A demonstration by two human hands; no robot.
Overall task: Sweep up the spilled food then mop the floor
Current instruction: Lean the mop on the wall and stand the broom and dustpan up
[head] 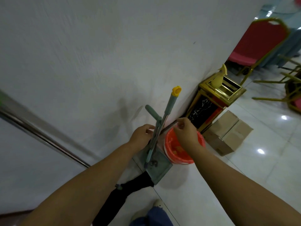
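A grey-green dustpan [160, 167] stands on the floor against the white wall, its long handle [153, 113] rising beside a broom handle with a yellow cap [176, 90]. My left hand [140, 136] holds these poles low down, fingers curled at them. A dark broom head [128, 186] lies under the pan. Just right of it stands a white bucket lined with an orange bag [168, 144], with orange food scraps [178, 149] inside. My right hand [185, 132] hovers over the bucket with fingers loosely curled, holding nothing I can see, apart from the poles.
A gold-framed black marble bin [208, 108] with a yellow spray bottle [217, 79] on top stands in the corner. A cardboard box [228, 132] lies beside it. Red chairs with gold frames [260, 41] stand at the back right. A metal rail [40, 136] crosses the left wall.
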